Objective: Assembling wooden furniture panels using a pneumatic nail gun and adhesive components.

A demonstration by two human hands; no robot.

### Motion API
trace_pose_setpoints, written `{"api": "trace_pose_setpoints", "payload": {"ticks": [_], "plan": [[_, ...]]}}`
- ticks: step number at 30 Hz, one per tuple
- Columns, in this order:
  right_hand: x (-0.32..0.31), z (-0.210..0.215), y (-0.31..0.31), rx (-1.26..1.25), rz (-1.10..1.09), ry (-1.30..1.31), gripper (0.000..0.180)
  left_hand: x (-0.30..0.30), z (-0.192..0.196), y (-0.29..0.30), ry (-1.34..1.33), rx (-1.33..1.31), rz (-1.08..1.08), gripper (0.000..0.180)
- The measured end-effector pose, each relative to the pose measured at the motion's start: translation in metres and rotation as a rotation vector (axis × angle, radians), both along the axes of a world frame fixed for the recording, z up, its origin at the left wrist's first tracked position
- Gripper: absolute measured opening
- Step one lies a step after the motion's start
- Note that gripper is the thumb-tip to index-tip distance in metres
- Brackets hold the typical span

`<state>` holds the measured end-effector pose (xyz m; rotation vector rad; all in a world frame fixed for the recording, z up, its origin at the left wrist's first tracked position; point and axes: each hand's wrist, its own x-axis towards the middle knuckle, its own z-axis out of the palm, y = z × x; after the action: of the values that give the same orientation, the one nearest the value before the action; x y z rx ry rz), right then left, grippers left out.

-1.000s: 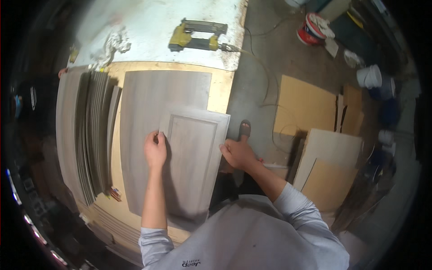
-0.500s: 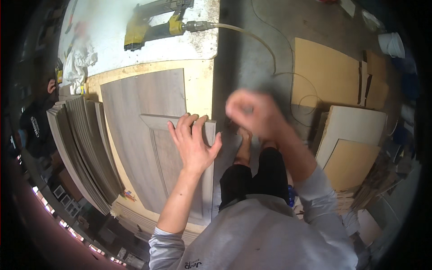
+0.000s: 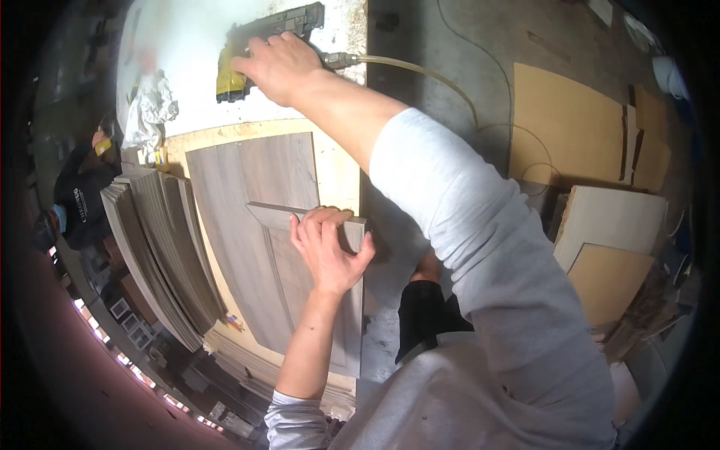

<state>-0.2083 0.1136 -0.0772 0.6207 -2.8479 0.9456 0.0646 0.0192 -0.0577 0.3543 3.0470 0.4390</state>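
My right hand (image 3: 281, 69) is on a yellow and black nail gun (image 3: 227, 75) at the far end of the white worktop, fingers curled over its handle. A metal coupling and pale air hose (image 3: 420, 69) run from the gun to the right. My left hand (image 3: 330, 251) grips the far right corner of a grey wood-grain cabinet door (image 3: 281, 217), its fingers hooked over the far edge and its thumb at the right side. The framed door lies on a larger flat grey wood-grain panel (image 3: 232, 180). My left forearm hides part of the door.
A stack of grey panels (image 3: 154, 247) stands along the left. A crumpled white cloth (image 3: 152, 109) lies on the worktop (image 3: 202, 22). Brown boards (image 3: 570, 120) and pale sheets (image 3: 611, 221) are at the right. Another person in dark clothing (image 3: 79, 199) is at the far left.
My right hand has gone from above the floor at the right, far and left, onto the nail gun. My left hand stays on the door's corner. The whole view has shifted slightly.
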Motion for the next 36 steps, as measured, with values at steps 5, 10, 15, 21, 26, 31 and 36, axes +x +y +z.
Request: {"api": "trace_pose_setpoints", "payload": {"ticks": [5,10,15,21,26,31,36], "plan": [[0.086,0.048,0.058,-0.588,-0.085,-0.162,0.056,0.004,-0.001,-0.005,0.005,0.011,0.005,0.049],[0.217,0.076,0.146,-1.15,-0.292,-0.521,0.083,0.003,0.002,-0.002,0.055,-0.001,-0.005,0.046],[0.323,0.005,0.173,-1.459,-0.268,-0.782,0.084,0.005,-0.007,-0.001,0.079,0.006,-0.023,0.045],[0.374,-0.046,0.116,-1.764,-0.103,-0.792,0.079,0.005,-0.006,-0.001,0.098,-0.046,-0.057,0.043],[0.371,-0.07,0.089,-1.903,-0.101,-0.732,0.078,0.006,-0.006,-0.001,0.059,-0.04,-0.047,0.041],[0.366,-0.071,0.091,-1.953,-0.061,-0.783,0.079,0.004,-0.006,-0.002,0.088,-0.041,-0.075,0.041],[0.367,-0.07,0.092,-1.971,-0.075,-0.819,0.079,0.004,-0.005,-0.002,0.078,-0.055,-0.079,0.043]]}}
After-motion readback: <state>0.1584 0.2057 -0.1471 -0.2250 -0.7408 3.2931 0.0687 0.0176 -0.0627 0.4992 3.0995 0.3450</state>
